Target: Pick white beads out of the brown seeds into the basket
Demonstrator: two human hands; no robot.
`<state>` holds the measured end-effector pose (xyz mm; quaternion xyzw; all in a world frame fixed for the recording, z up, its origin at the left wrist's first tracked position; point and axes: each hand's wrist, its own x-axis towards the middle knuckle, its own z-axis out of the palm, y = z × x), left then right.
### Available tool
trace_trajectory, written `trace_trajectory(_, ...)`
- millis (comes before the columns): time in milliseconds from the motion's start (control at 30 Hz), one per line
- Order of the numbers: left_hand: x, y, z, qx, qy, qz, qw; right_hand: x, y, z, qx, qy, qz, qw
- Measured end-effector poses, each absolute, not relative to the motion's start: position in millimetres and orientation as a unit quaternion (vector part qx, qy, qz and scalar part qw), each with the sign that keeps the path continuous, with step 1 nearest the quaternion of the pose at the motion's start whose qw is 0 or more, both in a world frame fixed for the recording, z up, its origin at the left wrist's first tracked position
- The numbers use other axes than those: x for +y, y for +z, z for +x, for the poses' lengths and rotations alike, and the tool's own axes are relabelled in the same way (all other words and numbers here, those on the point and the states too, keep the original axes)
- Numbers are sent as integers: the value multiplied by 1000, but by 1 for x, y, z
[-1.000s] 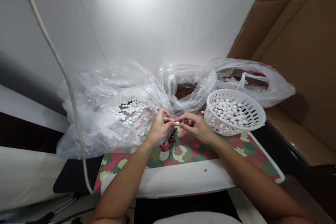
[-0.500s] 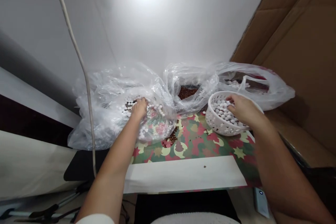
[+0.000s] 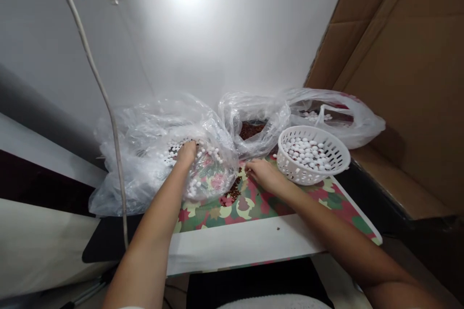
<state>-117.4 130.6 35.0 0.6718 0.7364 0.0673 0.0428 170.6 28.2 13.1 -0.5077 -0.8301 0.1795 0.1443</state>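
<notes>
My left hand (image 3: 187, 152) reaches into the mouth of a clear plastic bag (image 3: 141, 120) among small white balls; its fingers are closed, and what they pinch is hidden. My right hand (image 3: 260, 172) is over the patterned cloth, its fingers bent together near a scatter of reddish-brown bits (image 3: 234, 192); whatever it holds is too small to name. To its right stands a white perforated basket (image 3: 302, 177) with many white balls (image 3: 307, 153) in it. Behind my right hand an open plastic bag (image 3: 232, 120) holds more reddish-brown bits (image 3: 251, 130).
Another plastic bag (image 3: 369, 125) with white balls lies behind the basket. A pale cable (image 3: 110, 106) hangs at the left. Cardboard (image 3: 398, 67) stands at the right. A white strip (image 3: 232, 244) runs along the front of the table.
My right hand has left the basket and moved left, over the cloth near the brown bits. My left hand stays at the left bag. The view has shifted slightly.
</notes>
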Motion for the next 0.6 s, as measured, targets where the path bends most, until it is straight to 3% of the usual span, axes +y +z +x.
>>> trace_trajectory(200, 95, 58, -104, 726, 217, 649, 67, 37, -2, 172, -821, 241, -483, 185)
trace_trajectory(267, 75, 63, -83, 629, 375, 584, 350, 36, 0, 175, -782, 304, -485, 246)
trace_trajectory(367, 46, 59, -46, 418, 411, 476, 656, 37, 3, 178, -702, 382, -487, 353)
trace_trajectory(467, 32, 46, -18, 328, 380, 382, 776, 38, 4, 179, -628, 481, -448, 416)
trace_trajectory(600, 33, 27, -7, 313, 393, 310, 807, 37, 3, 178, -526, 609, -384, 452)
